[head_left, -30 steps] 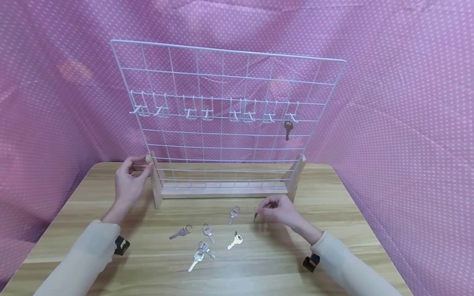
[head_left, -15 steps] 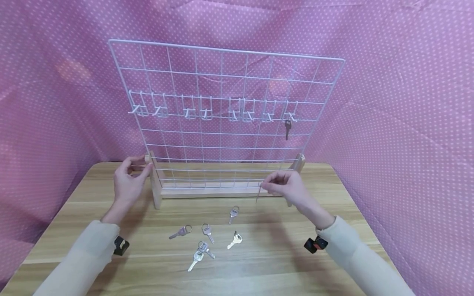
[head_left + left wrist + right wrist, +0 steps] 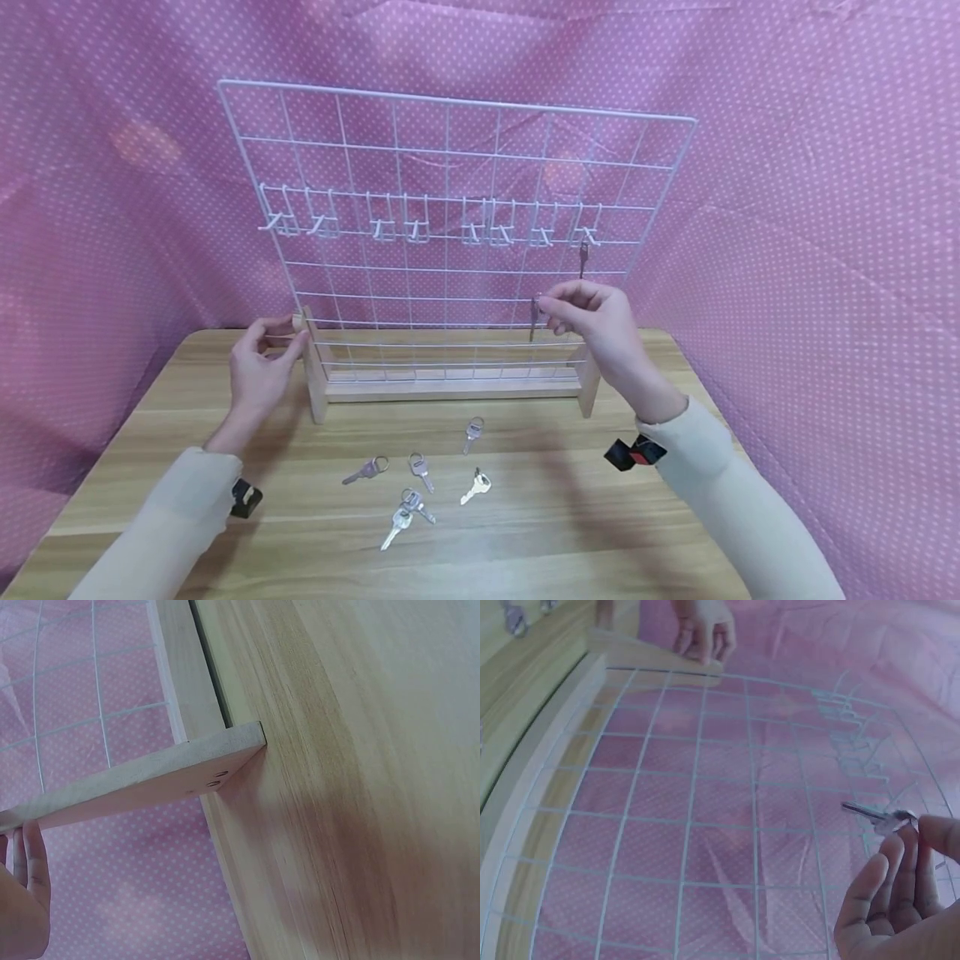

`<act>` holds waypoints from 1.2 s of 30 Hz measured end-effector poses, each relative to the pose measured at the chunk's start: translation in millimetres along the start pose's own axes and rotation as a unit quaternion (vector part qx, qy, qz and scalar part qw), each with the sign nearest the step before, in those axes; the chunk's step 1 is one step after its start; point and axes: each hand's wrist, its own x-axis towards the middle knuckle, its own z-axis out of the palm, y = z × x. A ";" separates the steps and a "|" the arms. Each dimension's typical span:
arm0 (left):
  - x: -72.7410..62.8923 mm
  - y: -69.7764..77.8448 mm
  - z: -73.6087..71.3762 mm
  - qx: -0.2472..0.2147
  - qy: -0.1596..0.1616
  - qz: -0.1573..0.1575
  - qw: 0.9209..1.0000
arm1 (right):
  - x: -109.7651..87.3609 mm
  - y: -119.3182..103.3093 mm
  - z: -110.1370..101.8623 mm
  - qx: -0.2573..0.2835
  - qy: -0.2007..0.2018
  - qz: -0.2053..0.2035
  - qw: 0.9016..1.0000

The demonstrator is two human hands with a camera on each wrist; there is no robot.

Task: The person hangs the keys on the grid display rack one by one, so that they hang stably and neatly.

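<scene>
My right hand [image 3: 600,321] pinches a small key [image 3: 534,320] by its ring, raised in front of the lower right part of a white wire grid rack [image 3: 457,101]. In the right wrist view the key [image 3: 877,816] points away from the fingertips. Just above this hand, another key [image 3: 584,257] hangs from the rightmost hook of the rack. My left hand [image 3: 262,367] holds the top of the left wooden post [image 3: 316,375] between thumb and fingers. The left wrist view shows fingers [image 3: 36,862] against that post's edge.
A row of several white hooks [image 3: 417,232] crosses the grid. Several keys with rings lie on the wooden table [image 3: 225,533] in front of the rack, including a gold-looking key [image 3: 476,487] and a silver key [image 3: 474,433]. A pink dotted cloth [image 3: 825,250] surrounds the table.
My right hand has lifted the key from the table, up and slightly rightward, to the front of the grid. The left hand keeps its hold on the post.
</scene>
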 end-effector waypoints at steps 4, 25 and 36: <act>0.0 -0.2 0.8 -0.001 0.000 0.004 1.000 | 6.3 -6.4 4.6 0.040 0.037 -0.003 0.999; 0.6 -0.4 0.2 -0.005 -0.003 0.001 1.000 | 17.5 -26.6 22.5 0.203 0.126 -0.019 0.971; -0.9 -0.4 -0.4 -0.018 -0.002 0.007 1.000 | 29.2 -15.4 24.8 0.190 0.156 -0.026 0.969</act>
